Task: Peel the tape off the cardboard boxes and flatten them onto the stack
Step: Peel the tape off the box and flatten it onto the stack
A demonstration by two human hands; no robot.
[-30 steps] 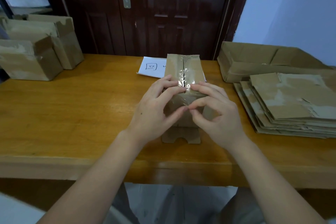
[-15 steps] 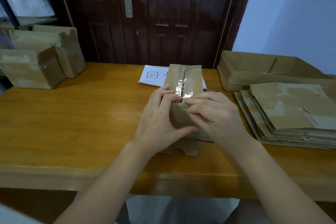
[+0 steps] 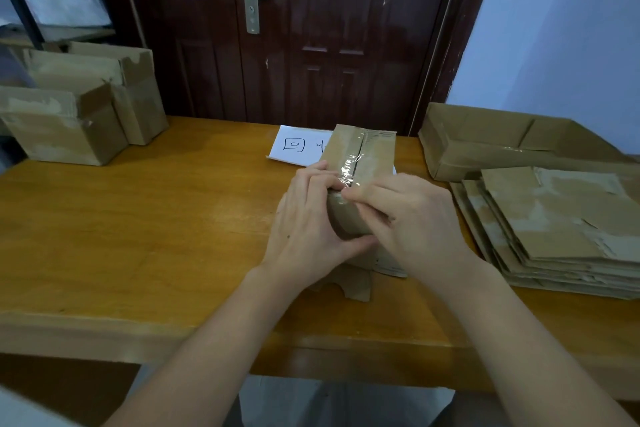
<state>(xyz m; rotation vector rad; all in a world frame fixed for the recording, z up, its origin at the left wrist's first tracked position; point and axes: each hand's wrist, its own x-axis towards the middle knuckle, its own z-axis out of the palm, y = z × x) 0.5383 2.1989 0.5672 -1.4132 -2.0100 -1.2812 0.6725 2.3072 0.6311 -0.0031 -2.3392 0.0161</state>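
leftmost, near the tabletop's (image 3: 145,218) far left corner, three taped boxes (image 3: 69,121) stand close together, one in front and two behind it. further right, at the middle of the far edge, a white sheet (image 3: 298,146) with handwritten marks lies flat, its right part hidden under the box (image 3: 360,156) being worked on. that box sits at the middle of the tabletop, long side running away from the person, with clear tape (image 3: 349,168) wrinkled along its top seam and a loose flap touching the wood at its near end. the left hand (image 3: 308,229) grips the box's near left corner, fingers curled over the top edge and thumb pressed under along the near face. just beside it the right hand (image 3: 412,222) lies over the near right part of the box, its fingertips (image 3: 349,194) bunched at the seam where the tape ends; they seem to pinch the tape's edge, though the pinch itself is too small to tell for certain. right of the hands, along the right edge, a stack (image 3: 554,229) of flattened cardboard lies in fanned layers. behind it, at the far right corner, an open low carton (image 3: 485,149) rests on the wood.
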